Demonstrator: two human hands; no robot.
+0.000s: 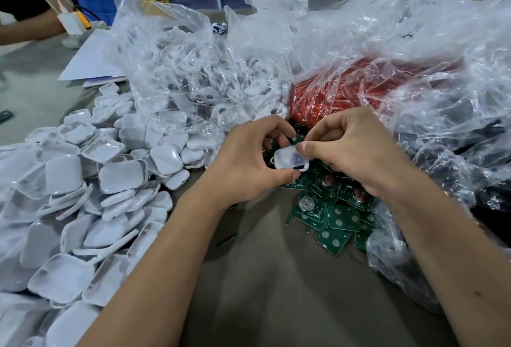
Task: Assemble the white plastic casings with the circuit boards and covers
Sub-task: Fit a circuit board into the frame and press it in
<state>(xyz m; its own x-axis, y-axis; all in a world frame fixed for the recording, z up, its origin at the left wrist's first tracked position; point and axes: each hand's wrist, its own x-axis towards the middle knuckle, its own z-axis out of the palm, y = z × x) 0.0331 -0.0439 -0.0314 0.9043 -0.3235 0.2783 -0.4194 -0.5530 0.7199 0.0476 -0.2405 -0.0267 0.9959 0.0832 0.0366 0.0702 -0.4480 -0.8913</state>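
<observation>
Both hands hold one white plastic casing point(290, 159) at the middle of the view, above a heap of green circuit boards point(331, 208). My left hand point(249, 158) grips the casing from the left, thumb under its near edge and fingers curled over the far edge. My right hand point(351, 150) pinches its right end, thumb on top. A large pile of white casings and covers point(91, 197) spreads over the table's left side. What is inside the held casing is hidden.
Crumpled clear plastic bags point(331, 50) fill the back and right; one holds white parts point(193, 81), another holds red parts point(345, 92). A brown table surface point(276, 286) lies in front. Another person's arm point(30, 28), a bottle and a drink cup stand far left.
</observation>
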